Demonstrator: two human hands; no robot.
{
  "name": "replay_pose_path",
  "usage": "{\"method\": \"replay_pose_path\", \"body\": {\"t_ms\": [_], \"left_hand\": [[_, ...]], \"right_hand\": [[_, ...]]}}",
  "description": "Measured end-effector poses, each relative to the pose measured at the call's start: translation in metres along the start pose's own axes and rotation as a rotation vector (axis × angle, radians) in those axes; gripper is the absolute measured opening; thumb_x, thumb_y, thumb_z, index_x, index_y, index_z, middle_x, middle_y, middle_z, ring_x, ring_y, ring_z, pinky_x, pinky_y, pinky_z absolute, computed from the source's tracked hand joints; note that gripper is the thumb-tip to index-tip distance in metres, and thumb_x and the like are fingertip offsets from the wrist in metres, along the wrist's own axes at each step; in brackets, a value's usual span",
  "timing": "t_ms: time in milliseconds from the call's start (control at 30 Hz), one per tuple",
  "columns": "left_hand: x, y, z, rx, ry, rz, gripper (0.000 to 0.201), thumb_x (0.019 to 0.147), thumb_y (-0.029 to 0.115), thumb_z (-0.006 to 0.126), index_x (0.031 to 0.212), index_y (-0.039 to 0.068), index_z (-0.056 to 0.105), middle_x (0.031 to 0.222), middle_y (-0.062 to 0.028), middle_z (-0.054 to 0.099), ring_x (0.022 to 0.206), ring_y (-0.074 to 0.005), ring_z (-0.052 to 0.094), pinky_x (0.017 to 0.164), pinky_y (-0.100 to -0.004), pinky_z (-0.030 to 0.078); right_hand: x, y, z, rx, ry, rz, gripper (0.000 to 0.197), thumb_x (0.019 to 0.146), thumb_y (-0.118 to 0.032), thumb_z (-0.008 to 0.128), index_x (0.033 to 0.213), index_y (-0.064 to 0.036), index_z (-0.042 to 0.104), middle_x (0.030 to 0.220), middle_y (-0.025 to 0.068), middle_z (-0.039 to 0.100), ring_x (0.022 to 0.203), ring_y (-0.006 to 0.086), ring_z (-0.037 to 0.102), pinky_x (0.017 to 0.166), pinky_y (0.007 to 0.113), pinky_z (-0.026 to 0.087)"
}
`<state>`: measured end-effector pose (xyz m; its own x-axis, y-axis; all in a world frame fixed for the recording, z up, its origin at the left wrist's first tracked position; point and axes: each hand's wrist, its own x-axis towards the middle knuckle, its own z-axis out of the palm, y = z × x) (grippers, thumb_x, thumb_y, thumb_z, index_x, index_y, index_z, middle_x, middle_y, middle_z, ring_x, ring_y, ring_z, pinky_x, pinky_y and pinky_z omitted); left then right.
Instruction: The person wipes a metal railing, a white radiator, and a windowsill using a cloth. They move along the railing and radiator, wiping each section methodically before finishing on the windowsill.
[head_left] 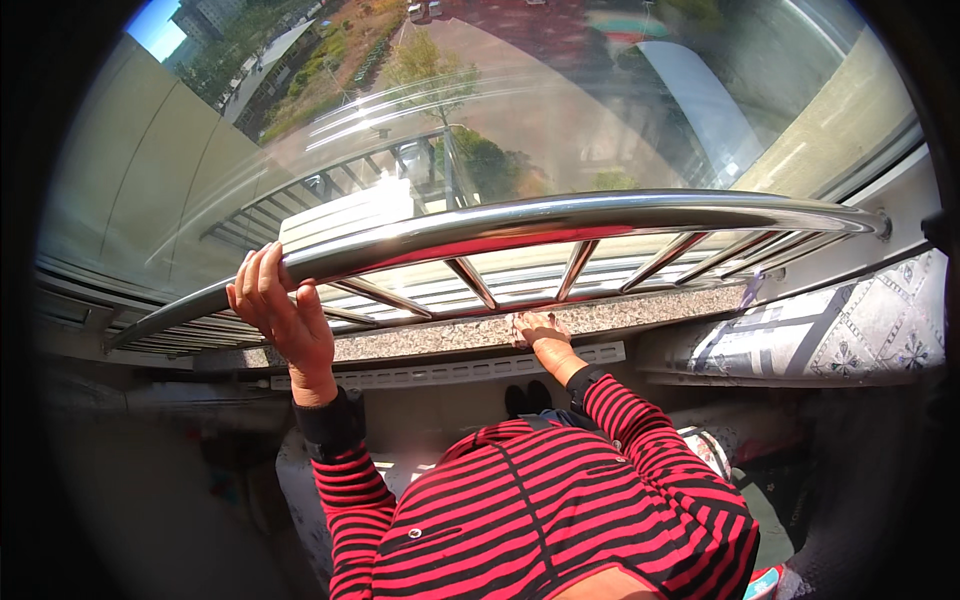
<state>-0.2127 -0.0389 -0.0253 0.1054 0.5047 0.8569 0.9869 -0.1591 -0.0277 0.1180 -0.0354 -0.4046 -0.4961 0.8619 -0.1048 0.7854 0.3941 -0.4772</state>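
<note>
A polished metal handrail (pixel 560 208) curves across the window. My left hand (pixel 285 310) is on its left part, fingers laid over the top and thumb on the near side. Lower down, my right hand (pixel 545 333) presses on the speckled stone sill (pixel 430 342) behind the bars. Beneath its fingers pokes the edge of what looks like a small crumpled pinkish cloth (pixel 518 330), mostly hidden by the hand. Thin metal bars (pixel 578 270) run between the handrail and the sill.
Beyond the large window pane (pixel 560 110) lie a paved yard and a tree (pixel 430 70) far below. A white box-like unit (pixel 350 215) sits outside. A slotted white strip (pixel 480 372) runs below the sill. Patterned fabric (pixel 840 325) covers something at the right.
</note>
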Motion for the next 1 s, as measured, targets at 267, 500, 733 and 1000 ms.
{"method": "replay_pose_path", "body": {"t_ms": [267,500,733,1000], "left_hand": [[-0.001,0.004,-0.005,0.044,-0.055,-0.087,0.052,0.11,0.049,0.038,0.138,0.008,0.056,0.139,-0.0086,0.058,0.139,-0.0277,0.046,0.122,-0.0474,0.016],[0.001,0.029,-0.025,-0.147,-0.101,-0.21,0.05,0.107,0.033,0.054,0.15,0.007,0.047,0.16,-0.0144,0.041,0.152,-0.0334,0.033,0.126,-0.0516,0.012],[-0.107,0.097,-0.028,-0.632,-0.548,-0.151,0.049,0.094,0.015,0.071,0.139,0.005,0.057,0.144,-0.0179,0.057,0.132,-0.0379,0.056,0.11,-0.0455,0.045],[-0.167,0.057,-0.013,-1.107,-0.903,-0.411,0.096,0.084,0.021,0.086,0.162,0.01,0.031,0.154,-0.0149,0.047,0.146,-0.028,0.041,0.118,-0.0389,0.037]], "right_hand": [[-0.042,0.08,-0.038,0.834,0.149,0.418,0.039,0.085,0.011,0.049,0.119,-0.0013,0.062,0.097,0.0142,0.068,0.075,0.0191,0.067,0.067,0.032,0.056],[-0.053,0.004,-0.083,1.998,-0.222,0.17,0.049,0.101,-0.013,0.062,0.147,-0.0032,0.048,0.142,0.0068,0.059,0.133,0.0225,0.056,0.113,0.04,0.045],[-0.04,-0.056,-0.127,0.99,-0.189,0.128,0.029,0.101,-0.011,0.056,0.127,-0.0007,0.062,0.108,0.0071,0.07,0.099,0.015,0.066,0.089,0.031,0.054],[-0.048,-0.179,-0.195,1.04,-0.287,-0.163,0.041,0.107,-0.033,0.053,0.134,-0.0031,0.062,0.106,0.0087,0.07,0.102,0.0174,0.064,0.094,0.033,0.05]]}}
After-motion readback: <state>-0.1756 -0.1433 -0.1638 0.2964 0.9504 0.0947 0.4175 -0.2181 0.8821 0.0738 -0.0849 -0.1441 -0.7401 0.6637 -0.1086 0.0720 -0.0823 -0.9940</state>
